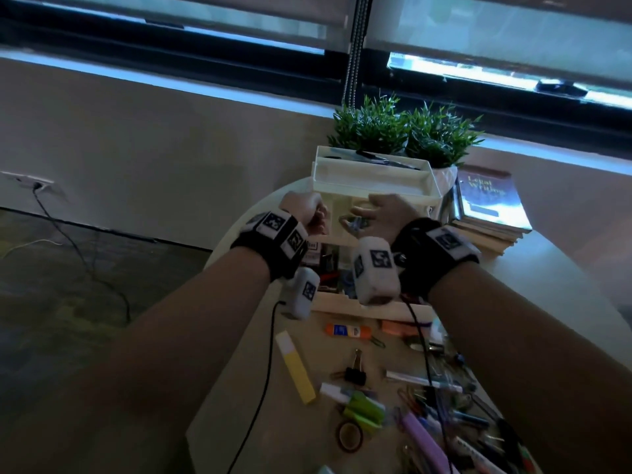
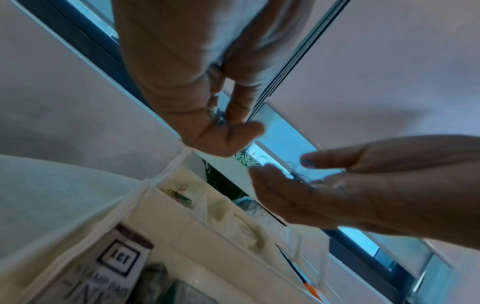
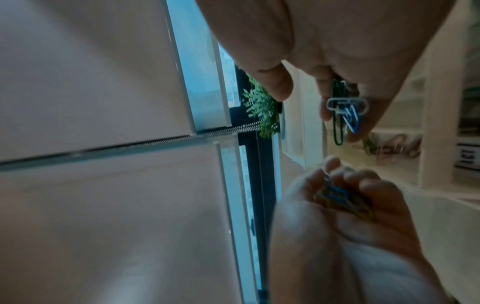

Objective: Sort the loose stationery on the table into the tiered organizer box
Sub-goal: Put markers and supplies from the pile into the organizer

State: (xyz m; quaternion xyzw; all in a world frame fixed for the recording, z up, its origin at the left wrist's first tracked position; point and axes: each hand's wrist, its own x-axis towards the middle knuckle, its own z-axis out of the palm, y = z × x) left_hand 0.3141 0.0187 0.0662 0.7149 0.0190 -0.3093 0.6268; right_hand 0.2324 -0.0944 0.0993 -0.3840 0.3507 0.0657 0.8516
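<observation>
Both hands hover over the white tiered organizer box (image 1: 376, 196). My left hand (image 1: 304, 210) is curled into a cup and holds a bunch of coloured paper clips (image 3: 342, 201). Close to its right, my right hand (image 1: 381, 213) holds a few linked paper clips (image 3: 346, 112), white, blue and green, hanging from its fingertips while the thumb stands apart. Below the hands, a compartment of the middle tier (image 2: 182, 207) has a few paper clips (image 2: 179, 195) in it. The top tray (image 1: 328, 172) holds pens. A stamp pad ink box (image 2: 122, 265) stands in the lower tier.
Loose stationery lies on the round table (image 1: 246, 388) near me: a yellow highlighter (image 1: 295, 367), a glue stick (image 1: 347, 331), a black binder clip (image 1: 354, 373), a tape roll (image 1: 349, 436) and a pile of pens (image 1: 444, 408). Two potted plants (image 1: 403, 135) and stacked books (image 1: 489, 200) stand behind the box.
</observation>
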